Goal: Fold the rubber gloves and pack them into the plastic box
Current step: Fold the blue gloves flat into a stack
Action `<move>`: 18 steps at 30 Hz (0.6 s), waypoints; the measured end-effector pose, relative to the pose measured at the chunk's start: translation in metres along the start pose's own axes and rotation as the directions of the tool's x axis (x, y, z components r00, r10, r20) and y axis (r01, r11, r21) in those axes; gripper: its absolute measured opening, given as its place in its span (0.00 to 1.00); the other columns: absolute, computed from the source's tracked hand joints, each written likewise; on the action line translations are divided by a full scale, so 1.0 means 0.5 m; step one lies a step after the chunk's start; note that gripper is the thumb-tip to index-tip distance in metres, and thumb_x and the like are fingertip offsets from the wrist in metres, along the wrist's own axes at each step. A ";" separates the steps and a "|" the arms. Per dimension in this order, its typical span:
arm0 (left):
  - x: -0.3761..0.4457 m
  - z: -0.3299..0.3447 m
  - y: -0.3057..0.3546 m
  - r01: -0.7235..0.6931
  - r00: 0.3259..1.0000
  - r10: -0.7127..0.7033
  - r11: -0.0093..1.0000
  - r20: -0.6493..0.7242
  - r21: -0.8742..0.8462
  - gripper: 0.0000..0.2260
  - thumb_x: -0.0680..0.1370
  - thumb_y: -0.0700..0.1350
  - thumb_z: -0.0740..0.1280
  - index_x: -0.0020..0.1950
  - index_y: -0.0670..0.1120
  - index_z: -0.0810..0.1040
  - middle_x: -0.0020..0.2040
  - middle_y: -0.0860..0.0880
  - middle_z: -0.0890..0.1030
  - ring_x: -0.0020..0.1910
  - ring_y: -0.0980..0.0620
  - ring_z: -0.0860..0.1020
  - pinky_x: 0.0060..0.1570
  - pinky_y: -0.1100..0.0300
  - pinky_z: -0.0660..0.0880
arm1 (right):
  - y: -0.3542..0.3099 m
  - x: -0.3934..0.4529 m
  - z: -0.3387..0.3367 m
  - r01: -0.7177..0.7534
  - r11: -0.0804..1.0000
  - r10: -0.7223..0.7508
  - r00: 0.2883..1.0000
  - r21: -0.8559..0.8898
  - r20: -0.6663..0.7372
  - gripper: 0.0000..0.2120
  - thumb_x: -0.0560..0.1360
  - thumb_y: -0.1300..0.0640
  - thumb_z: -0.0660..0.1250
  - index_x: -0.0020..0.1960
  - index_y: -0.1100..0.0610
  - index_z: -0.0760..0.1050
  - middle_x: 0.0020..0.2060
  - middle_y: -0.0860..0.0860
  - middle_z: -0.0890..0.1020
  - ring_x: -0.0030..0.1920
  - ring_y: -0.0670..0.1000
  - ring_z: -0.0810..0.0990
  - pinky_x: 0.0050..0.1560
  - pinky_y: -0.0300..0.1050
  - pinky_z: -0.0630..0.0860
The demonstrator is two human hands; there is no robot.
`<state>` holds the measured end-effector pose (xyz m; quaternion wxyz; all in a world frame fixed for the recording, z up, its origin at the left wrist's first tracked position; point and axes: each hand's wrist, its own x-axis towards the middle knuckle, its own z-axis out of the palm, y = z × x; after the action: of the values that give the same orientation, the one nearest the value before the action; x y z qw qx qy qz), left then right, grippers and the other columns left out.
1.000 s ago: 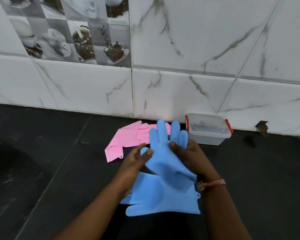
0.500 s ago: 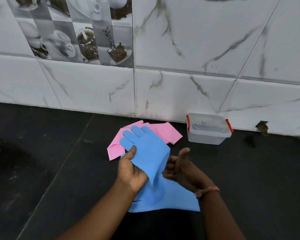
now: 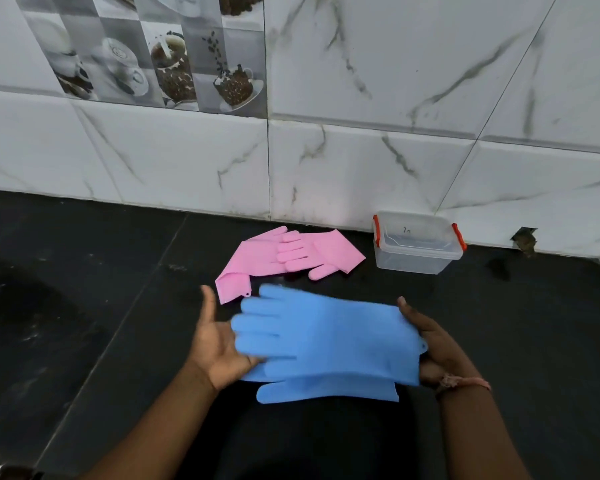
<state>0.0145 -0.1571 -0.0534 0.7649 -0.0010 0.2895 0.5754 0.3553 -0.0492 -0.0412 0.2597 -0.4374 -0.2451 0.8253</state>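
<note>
A blue rubber glove (image 3: 326, 337) lies stretched sideways above a second blue glove (image 3: 329, 389), fingers pointing left. My right hand (image 3: 433, 344) grips the cuff end of the upper blue glove. My left hand (image 3: 219, 344) is spread palm up under its fingertips, thumb raised. Two pink gloves (image 3: 284, 254) lie overlapped on the black counter behind. A clear plastic box (image 3: 416, 244) with red clips and its lid on stands at the wall, to the right of the pink gloves.
The black counter (image 3: 84, 306) runs left and right and meets a white marble-tiled wall (image 3: 361, 150) at the back. A small dark hole (image 3: 525, 239) marks the wall base to the right of the box.
The blue glove went from upright between both hands to hanging from my left hand, and now lies stretched flat sideways. My right hand has taken its cuff; my left hand has opened.
</note>
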 end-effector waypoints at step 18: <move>0.029 -0.045 -0.068 0.010 0.703 0.598 0.533 -0.386 0.846 0.03 0.75 0.40 0.75 0.48 0.43 0.84 0.44 0.43 0.88 0.47 0.42 0.86 0.52 0.44 0.84 | 0.141 0.038 0.003 0.015 0.690 -0.446 0.796 -0.724 -0.409 0.03 0.79 0.61 0.68 0.50 0.60 0.80 0.40 0.53 0.83 0.37 0.50 0.81 0.26 0.39 0.73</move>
<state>0.0369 -0.1632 -0.0897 0.4146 0.1986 0.7512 0.4736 0.3298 -0.0896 -0.0965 0.2446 -0.6853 -0.5022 0.4672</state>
